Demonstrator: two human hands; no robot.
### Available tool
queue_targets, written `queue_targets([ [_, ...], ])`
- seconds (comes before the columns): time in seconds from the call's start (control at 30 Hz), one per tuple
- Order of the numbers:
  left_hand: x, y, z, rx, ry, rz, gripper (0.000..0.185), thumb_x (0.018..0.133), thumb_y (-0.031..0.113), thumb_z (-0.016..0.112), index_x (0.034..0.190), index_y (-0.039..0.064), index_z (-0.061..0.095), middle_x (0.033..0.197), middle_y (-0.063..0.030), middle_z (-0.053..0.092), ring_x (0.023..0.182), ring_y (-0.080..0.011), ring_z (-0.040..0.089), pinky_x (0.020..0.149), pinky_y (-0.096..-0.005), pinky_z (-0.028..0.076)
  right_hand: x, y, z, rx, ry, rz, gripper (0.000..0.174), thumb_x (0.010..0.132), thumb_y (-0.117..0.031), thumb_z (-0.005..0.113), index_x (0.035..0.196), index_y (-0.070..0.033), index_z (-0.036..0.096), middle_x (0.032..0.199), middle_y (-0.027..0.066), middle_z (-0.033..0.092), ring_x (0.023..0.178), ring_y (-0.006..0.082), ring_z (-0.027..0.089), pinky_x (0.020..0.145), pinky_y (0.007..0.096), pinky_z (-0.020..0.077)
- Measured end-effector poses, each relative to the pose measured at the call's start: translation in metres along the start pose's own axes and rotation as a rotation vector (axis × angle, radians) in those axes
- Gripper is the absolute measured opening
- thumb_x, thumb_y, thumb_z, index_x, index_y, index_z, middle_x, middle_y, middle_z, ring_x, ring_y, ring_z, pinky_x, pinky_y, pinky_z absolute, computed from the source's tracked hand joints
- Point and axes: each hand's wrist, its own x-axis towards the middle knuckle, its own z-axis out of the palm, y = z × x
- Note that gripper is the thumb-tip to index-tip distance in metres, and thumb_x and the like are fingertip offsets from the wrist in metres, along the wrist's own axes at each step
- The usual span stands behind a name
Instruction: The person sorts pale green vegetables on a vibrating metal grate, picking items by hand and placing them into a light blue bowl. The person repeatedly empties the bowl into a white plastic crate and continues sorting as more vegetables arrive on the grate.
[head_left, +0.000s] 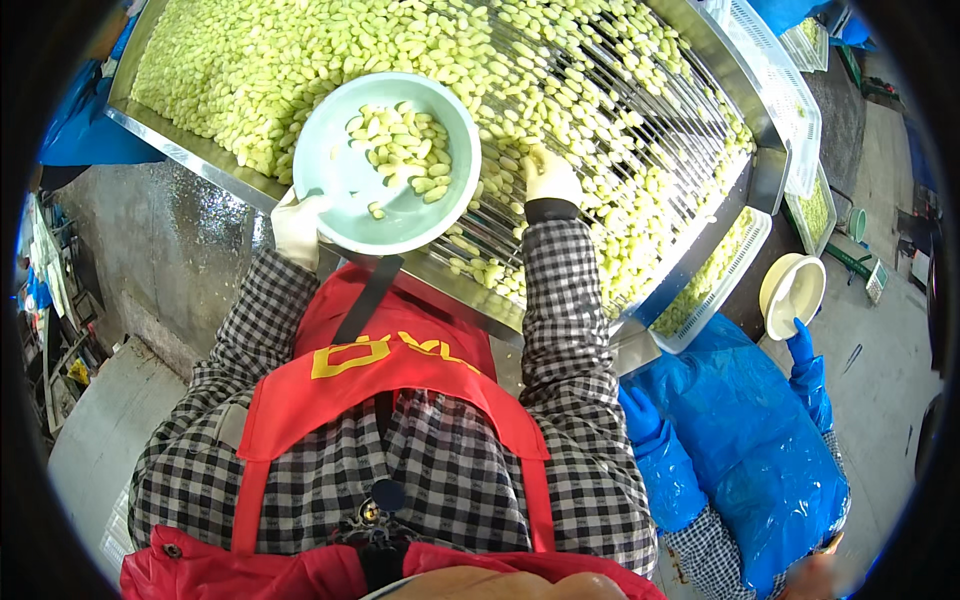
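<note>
My left hand (298, 229), in a white glove, grips the near-left rim of a pale green plastic basin (337, 169). Inside the basin lies a heap of small oval green fruits (405, 146), grape-like, with a few apart near the bottom rim. The basin is held over the near edge of a metal sorting table. My right hand (551, 176), gloved in pale cream, reaches down among loose fruits on the table's metal-bar grate (660, 120). Its fingertips point away from me and are partly hidden; whether they pinch a fruit is unclear.
Fruits pile thickly at the table's left (225, 82). A white crate (705, 285) of fruits sits at its lower-right end. Beside me on the right, a co-worker in a blue apron (750, 420) holds a cream bowl (793, 296). Blue plastic clothing (90, 124) shows at far left.
</note>
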Motion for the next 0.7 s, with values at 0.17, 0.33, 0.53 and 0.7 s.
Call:
queue_targets([
  [0.17, -0.003, 0.017, -0.007, -0.006, -0.026, 0.044, 0.042, 0.086, -0.003, 0.064, 0.127, -0.009, 0.059, 0.111, -0.0155, 0.071, 0.094, -0.0237, 0.071, 0.082, -0.0321, 0.058, 0.019, 0.005, 0.021, -0.451, -0.155, -0.033, 0.02, 0.094, -0.031, 0.062, 0.103, -0.014, 0.069, 0.097, 0.0137, 0.073, 0.093, 0.0304, 0.071, 0.079, 0.0456, 0.0569],
  [0.33, -0.005, 0.026, -0.019, 0.115, -0.031, 0.036, 0.038, 0.087, 0.001, 0.063, 0.124, -0.007, 0.061, 0.103, -0.0126, 0.072, 0.082, -0.0187, 0.071, 0.068, -0.027, 0.057, -0.003, -0.009, 0.028, 0.045, -0.117, 0.076, 0.025, 0.093, -0.022, 0.058, 0.113, -0.015, 0.07, 0.102, 0.0133, 0.074, 0.097, 0.0292, 0.07, 0.089, 0.0404, 0.055],
  [0.53, 0.002, 0.029, -0.028, 0.151, 0.04, 0.115, 0.032, 0.088, 0.004, 0.061, 0.118, -0.007, 0.066, 0.091, -0.0099, 0.073, 0.069, -0.0137, 0.067, 0.054, -0.0221, 0.049, -0.002, -0.05, 0.044, -0.377, -0.331, -0.142, 0.024, 0.094, -0.02, 0.061, 0.116, -0.013, 0.068, 0.106, 0.018, 0.068, 0.098, 0.0331, 0.069, 0.087, 0.0432, 0.0549],
  [0.7, 0.001, 0.032, -0.035, 0.124, 0.061, 0.149, 0.032, 0.086, 0.003, 0.063, 0.117, -0.007, 0.066, 0.093, -0.0106, 0.073, 0.07, -0.0146, 0.068, 0.055, -0.0234, 0.05, 0.01, -0.065, 0.02, -0.282, -0.599, -0.113, 0.032, 0.097, -0.019, 0.063, 0.127, -0.01, 0.064, 0.122, 0.0172, 0.069, 0.11, 0.028, 0.068, 0.097, 0.0399, 0.0539],
])
